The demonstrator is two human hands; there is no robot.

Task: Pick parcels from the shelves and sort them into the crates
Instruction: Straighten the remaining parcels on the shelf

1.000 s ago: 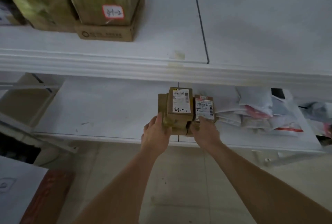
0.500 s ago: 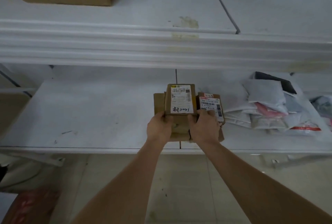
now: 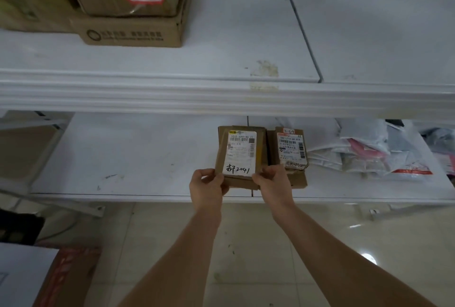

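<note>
step: pick, underway | L hand [image 3: 208,189] + R hand [image 3: 275,184] pinch near corners of top parcel [image 3: 240,152], fingers curled on its edge | parcel atop stack on lower shelf [image 3: 123,156], 2nd parcel [image 3: 291,146] at its 3 o'clock | no crates in view, sorting left

I count two hands, left hand [image 3: 208,189] and right hand [image 3: 275,183]. Brown labelled parcels at twelve o'clock of them: three, maybe four, including the front parcel [image 3: 240,154]. Two shelves: upper shelf [image 3: 221,94], lower shelf [image 3: 123,159]. The soft mailers [image 3: 369,149] at two o'clock overlap too much to count.
</note>
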